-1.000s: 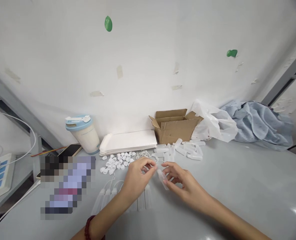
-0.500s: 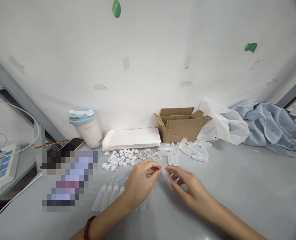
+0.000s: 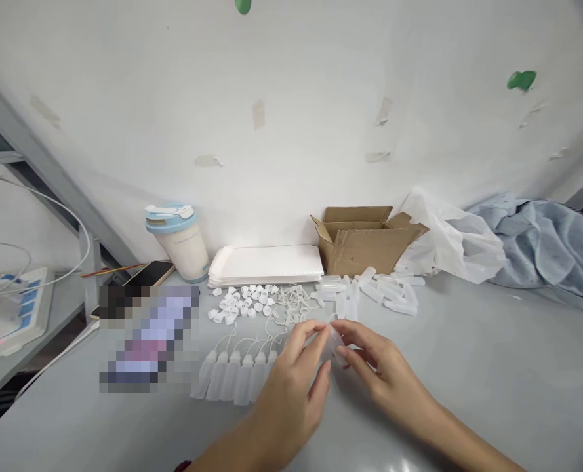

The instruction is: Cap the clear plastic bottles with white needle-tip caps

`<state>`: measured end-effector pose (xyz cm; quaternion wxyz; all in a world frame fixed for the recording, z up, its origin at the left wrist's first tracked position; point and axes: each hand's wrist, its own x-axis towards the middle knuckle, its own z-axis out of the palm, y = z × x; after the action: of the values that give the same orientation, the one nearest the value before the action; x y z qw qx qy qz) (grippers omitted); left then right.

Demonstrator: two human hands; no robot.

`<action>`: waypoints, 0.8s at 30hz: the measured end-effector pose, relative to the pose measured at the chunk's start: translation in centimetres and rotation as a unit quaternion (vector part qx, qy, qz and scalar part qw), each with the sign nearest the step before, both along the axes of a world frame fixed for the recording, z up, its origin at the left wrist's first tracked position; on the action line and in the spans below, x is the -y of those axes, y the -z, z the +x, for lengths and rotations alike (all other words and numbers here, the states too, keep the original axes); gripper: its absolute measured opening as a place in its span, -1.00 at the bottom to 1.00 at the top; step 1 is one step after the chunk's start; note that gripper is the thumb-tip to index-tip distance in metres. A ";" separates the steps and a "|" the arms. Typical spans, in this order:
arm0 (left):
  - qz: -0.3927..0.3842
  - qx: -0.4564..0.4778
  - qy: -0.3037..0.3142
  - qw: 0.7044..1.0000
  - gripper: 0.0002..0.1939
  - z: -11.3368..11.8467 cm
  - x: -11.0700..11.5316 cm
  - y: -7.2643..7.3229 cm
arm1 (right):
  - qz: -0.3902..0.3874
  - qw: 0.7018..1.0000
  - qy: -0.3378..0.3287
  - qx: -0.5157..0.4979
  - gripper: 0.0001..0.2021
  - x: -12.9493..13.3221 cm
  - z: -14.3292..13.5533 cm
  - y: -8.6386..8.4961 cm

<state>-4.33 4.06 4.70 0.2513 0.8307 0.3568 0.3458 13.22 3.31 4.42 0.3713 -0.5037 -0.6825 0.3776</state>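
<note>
Dropped left grip lower in frame, now showing more of bottle row lower left of centre; can't tell if pinching. Got right grip clamped on bottle at centre. See grey counter against white wall, caps left of centre, lidded cup further left, open box right of centre; can't see inside.

I make out a smooth grey tabletop with a glossy sheen. From my remote station, the held bottle looks like smooth translucent plastic, as do the loose bottles; the caps read as opaque plastic. I see matt cardboard in the box, thin crinkled film in the plastic bag, and soft creased fabric in the cloth.
</note>
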 end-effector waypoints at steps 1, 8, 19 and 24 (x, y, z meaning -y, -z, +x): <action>0.008 -0.010 0.003 1.000 -0.54 0.1 0.2 0.2 | -0.007 1.000 0.011 -0.017 -0.73 0.0 0.0 0.1; 0.073 -0.055 0.008 0.996 -0.49 0.0 0.4 1.3 | -0.050 0.993 0.037 -0.102 -0.78 0.1 -0.4 -0.1; 0.330 -0.142 -0.043 0.932 -0.61 -0.2 -0.4 -0.2 | -0.146 0.973 0.021 -0.178 -0.71 0.0 -1.1 -0.9; 0.357 -0.145 -0.058 0.921 -0.66 0.1 -0.5 0.1 | -0.133 0.979 0.024 -0.152 -0.73 0.1 -1.3 -0.9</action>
<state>-4.27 4.53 4.62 -0.1364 0.8843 0.2896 0.3399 11.97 3.19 5.34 0.4096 -0.5015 -0.5494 0.5281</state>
